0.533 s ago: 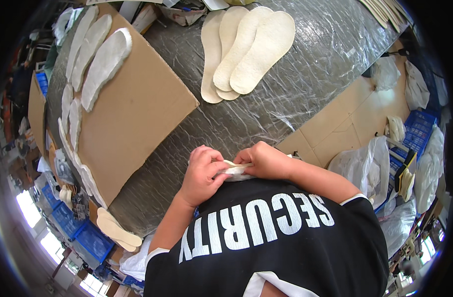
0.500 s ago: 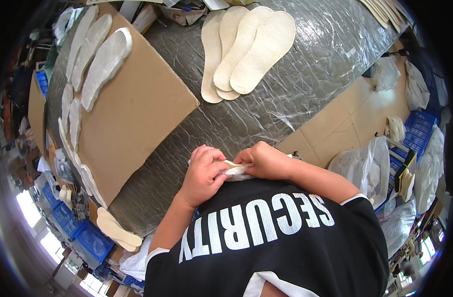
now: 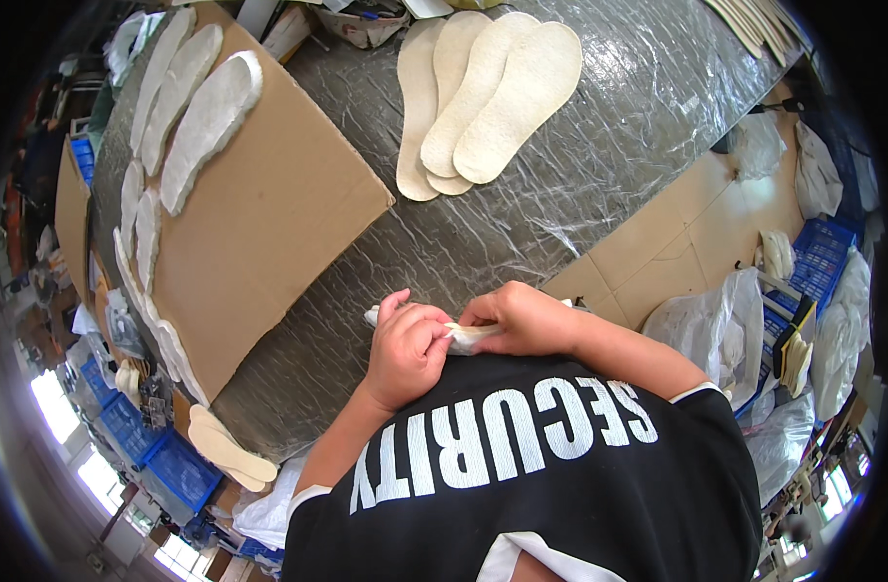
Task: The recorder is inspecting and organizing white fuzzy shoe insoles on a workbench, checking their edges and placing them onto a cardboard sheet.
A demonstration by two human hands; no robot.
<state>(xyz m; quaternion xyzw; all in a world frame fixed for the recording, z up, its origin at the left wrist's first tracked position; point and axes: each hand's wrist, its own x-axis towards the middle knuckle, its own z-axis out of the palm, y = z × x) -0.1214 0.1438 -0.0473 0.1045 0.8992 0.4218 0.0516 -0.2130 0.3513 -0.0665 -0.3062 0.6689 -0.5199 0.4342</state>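
Observation:
Close in front of my chest, at the table's near edge, both hands grip a cream-white, soft fuzzy insole [image 3: 475, 337], seen mostly edge-on. My left hand [image 3: 405, 351] pinches its rim with thumb and fingers. Opposite it, my right hand [image 3: 526, 318] has its fingers curled over the same piece, and the two hands nearly meet. A white end of the piece shows beyond the left fingers; the rest is hidden by the hands. Farther up the table lies a fanned group of flat cream insoles [image 3: 519, 102].
A brown cardboard sheet [image 3: 269, 194] covers the table's left part, with several fluffy white insoles [image 3: 211, 131] along it. More flat insoles [image 3: 226, 448] lie at the lower left. Plastic bags [image 3: 720, 320] and a blue crate [image 3: 820, 257] stand to the right above the tiled floor.
My left hand has turned and moved slightly right, its thumb and fingers closing at the rim. More of the white end shows at its left. The right hand has barely shifted.

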